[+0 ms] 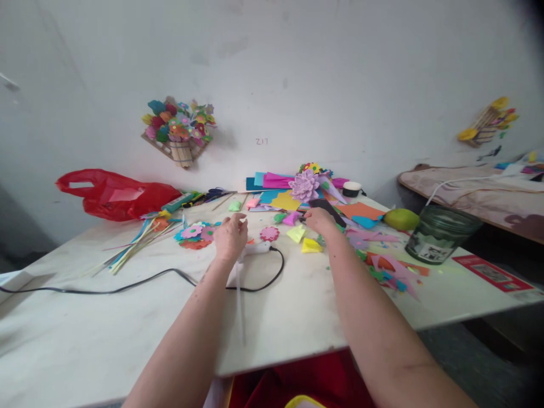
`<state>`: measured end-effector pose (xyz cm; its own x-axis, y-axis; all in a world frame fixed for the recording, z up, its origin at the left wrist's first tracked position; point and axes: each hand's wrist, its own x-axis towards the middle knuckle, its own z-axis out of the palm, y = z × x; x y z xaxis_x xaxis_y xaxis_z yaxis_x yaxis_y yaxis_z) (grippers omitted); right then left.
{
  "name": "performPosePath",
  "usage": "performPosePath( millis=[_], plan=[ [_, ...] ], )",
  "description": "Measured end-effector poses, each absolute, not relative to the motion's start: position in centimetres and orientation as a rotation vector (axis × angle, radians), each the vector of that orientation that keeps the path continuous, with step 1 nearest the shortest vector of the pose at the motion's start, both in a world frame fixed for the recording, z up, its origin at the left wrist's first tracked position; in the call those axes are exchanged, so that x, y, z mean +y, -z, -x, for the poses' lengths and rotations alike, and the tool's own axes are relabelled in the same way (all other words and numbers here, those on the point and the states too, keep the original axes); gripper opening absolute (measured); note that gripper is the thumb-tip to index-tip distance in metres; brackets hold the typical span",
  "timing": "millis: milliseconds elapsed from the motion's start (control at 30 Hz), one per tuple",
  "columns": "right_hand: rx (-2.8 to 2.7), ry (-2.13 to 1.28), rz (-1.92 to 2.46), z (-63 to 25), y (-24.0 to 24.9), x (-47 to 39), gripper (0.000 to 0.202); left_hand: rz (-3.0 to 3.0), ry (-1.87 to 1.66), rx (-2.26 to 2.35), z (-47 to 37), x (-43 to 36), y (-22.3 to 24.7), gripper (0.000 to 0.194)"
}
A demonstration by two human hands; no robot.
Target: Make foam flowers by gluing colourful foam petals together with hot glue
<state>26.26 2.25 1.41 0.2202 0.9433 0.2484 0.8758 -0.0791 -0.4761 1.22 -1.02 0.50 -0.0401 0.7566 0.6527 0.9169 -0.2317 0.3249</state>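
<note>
My left hand [230,235] is closed, fingertips pinched together beside the white glue gun [257,247]; what it grips is too small to make out. A thin pale stick [241,306] extends below that hand toward the table's front edge. Farther right, my right hand [319,220] has its fingers pressed together at a small dark item, which I cannot identify. Close to it lie a magenta foam piece [291,219], a pale yellow one [296,233] and a bright yellow one [311,245]. A pink scalloped disc [269,233] rests between both hands.
A black cord [127,286] crosses the table's left side. Foam flowers [192,231], thin strips [134,247] and a red bag [114,195] are at left. Colored sheets [280,199] lie behind; foam scraps [393,272], a green fruit [401,219] and a glass jar [440,235] are at right.
</note>
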Motion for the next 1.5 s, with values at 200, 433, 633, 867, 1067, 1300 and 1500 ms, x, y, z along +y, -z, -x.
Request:
performPosePath(
  millis=[200, 433, 633, 867, 1067, 1300, 1500],
  plan=[
    [-1.439, -0.07, 2.119, -27.1, -1.6, 2.2, 0.03, 2.018, 1.149, -1.784, -1.3, -1.1, -0.6, 0.024],
    [-1.784, 0.038, 1.962, -24.1, -1.5, 1.7, 0.028, 2.043, 1.153, -1.744, -1.4, -1.1, -0.6, 0.024],
    [-2.297, 0.26, 1.595, -20.4, -0.1, 1.3, 0.026, 2.066, 1.144, -1.746, -1.5, -1.2, -0.5, 0.023],
    [-2.36, 0.211, 1.617, -20.0, 1.1, 2.1, 0.037, 2.103, 1.124, -1.764, -1.7, -1.2, -0.5, 0.022],
    [-2.099, -0.057, 1.342, -20.5, 1.4, 3.7, 0.043, 2.116, 1.119, -1.754, -1.6, -1.2, -0.5, 0.022],
    [-1.756, -0.712, 0.874, -20.3, -0.1, 2.0, 0.035, 2.152, 1.236, -1.89, -1.3, -0.7, -0.4, 0.022],
    [-1.515, -1.097, 0.671, -19.0, -0.7, 0.9, 0.03, 2.055, 1.427, -1.79, -1.0, -0.3, -0.2, 0.039]
  ],
)
